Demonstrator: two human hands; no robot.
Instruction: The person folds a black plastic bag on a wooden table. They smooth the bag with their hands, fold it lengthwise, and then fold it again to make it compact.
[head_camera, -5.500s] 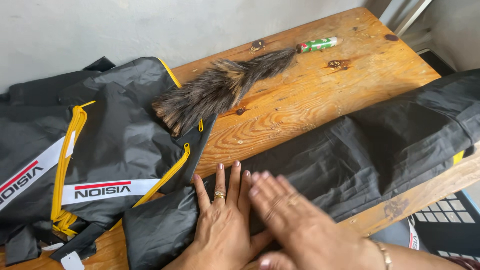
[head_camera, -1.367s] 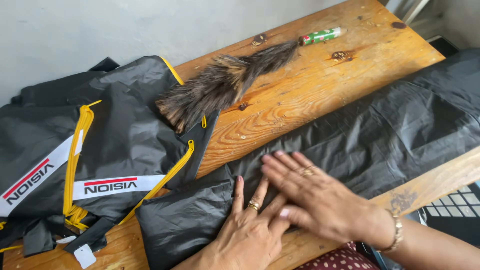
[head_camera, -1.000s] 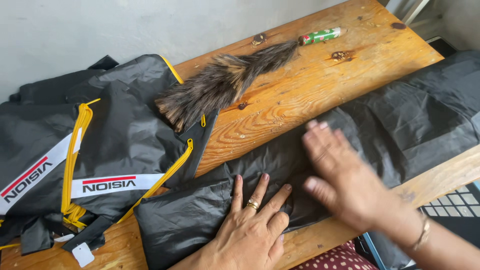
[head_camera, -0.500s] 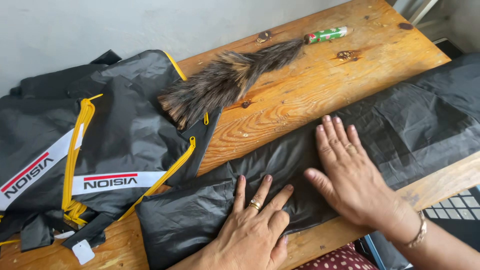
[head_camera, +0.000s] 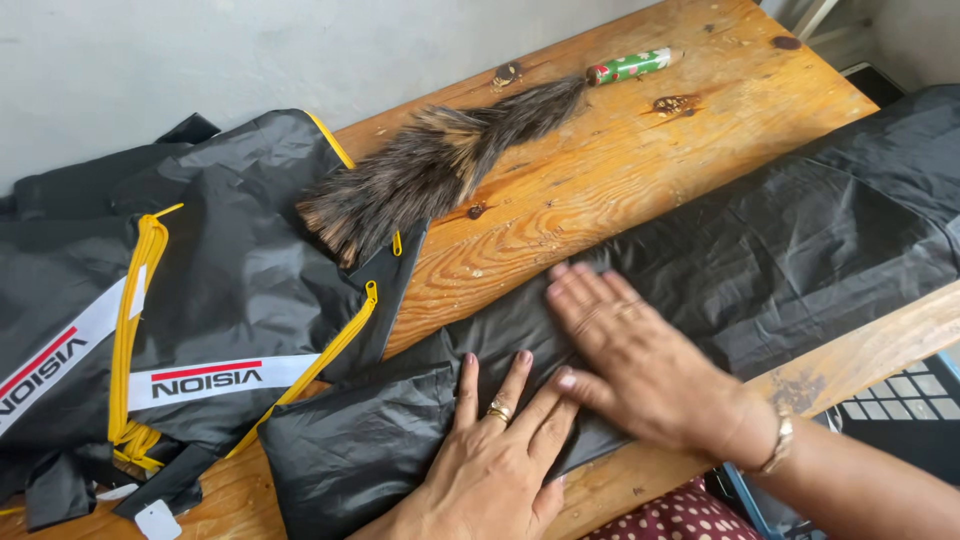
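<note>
A long strip of folded black fabric (head_camera: 780, 250) lies across the near edge of a wooden table (head_camera: 620, 170). My left hand (head_camera: 495, 450) presses flat on its left part, fingers spread, with rings on one finger. My right hand (head_camera: 640, 365) lies flat on the fabric just to the right, fingers apart and slightly blurred, a bracelet at the wrist. Neither hand grips anything.
A black jacket with yellow zips and white stripes (head_camera: 190, 300) is heaped on the table's left side. A brown feather duster (head_camera: 440, 165) with a green patterned handle (head_camera: 630, 67) lies behind it. A pale wall stands beyond; a blue crate (head_camera: 880, 410) sits at the lower right.
My right hand has slid leftward along the black fabric, back toward my left hand, which stays pressed in place. The view has shifted slightly.
</note>
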